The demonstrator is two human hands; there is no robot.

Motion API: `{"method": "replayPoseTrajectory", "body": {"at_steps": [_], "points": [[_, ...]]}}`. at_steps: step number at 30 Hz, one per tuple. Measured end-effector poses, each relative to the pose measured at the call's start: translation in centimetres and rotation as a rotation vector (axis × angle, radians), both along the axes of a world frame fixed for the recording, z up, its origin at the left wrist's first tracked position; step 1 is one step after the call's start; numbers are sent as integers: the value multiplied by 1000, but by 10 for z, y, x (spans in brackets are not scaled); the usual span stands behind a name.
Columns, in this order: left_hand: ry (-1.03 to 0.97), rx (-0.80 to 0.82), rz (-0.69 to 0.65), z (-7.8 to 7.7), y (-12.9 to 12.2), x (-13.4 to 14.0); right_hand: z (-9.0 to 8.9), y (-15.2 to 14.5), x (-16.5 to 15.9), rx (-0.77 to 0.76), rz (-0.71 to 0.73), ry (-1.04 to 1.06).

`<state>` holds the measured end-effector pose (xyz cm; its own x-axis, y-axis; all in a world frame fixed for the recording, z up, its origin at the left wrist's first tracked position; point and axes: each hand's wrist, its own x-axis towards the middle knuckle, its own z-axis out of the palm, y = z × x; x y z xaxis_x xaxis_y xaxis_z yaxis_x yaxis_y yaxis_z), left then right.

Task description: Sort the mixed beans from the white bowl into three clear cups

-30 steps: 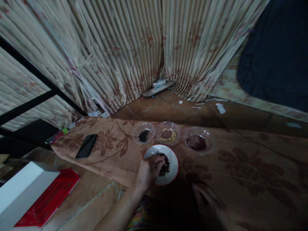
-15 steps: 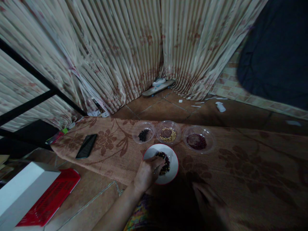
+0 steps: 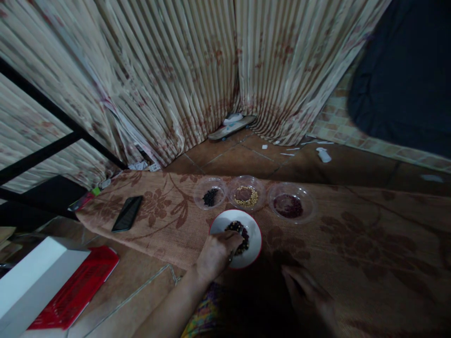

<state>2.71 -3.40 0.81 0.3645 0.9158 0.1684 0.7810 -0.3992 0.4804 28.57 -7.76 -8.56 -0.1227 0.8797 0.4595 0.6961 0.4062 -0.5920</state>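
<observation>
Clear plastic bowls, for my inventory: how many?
3, in a row beyond the white bowl: left bowl with black beans, middle bowl with yellow beans, right bowl with reddish beans.

Home, by the look of it; exact rm unclear. Striped curtains (image 3: 197,70) w/ floral print hang across top of frame; skateboard (image 3: 230,130) on tiled floor (image 3: 225,157), upper ctr; flower-patterned cloth (image 3: 384,234) spread mid-frame to rt edge; red plastic basket (image 3: 79,291), lower L.

Beans (image 3: 245,239) in bowl (image 3: 255,237), tubs (image 3: 308,205) behind
</observation>
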Motion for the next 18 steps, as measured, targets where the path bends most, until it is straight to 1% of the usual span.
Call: {"method": "replayPoseTrajectory", "body": {"at_steps": [4,8,13,18], "points": [[113,8,-52,-1,1,-1,2,2,0,45,12,11],[108,4,-20,-2,1,-1,7,3,-1,75,3,7],[-19,-46,90,-1,5,-2,9,4,-2,66,-7,-3],[-269,-85,240,-3,12,-7,5,2,-2,49,-13,11]]}}
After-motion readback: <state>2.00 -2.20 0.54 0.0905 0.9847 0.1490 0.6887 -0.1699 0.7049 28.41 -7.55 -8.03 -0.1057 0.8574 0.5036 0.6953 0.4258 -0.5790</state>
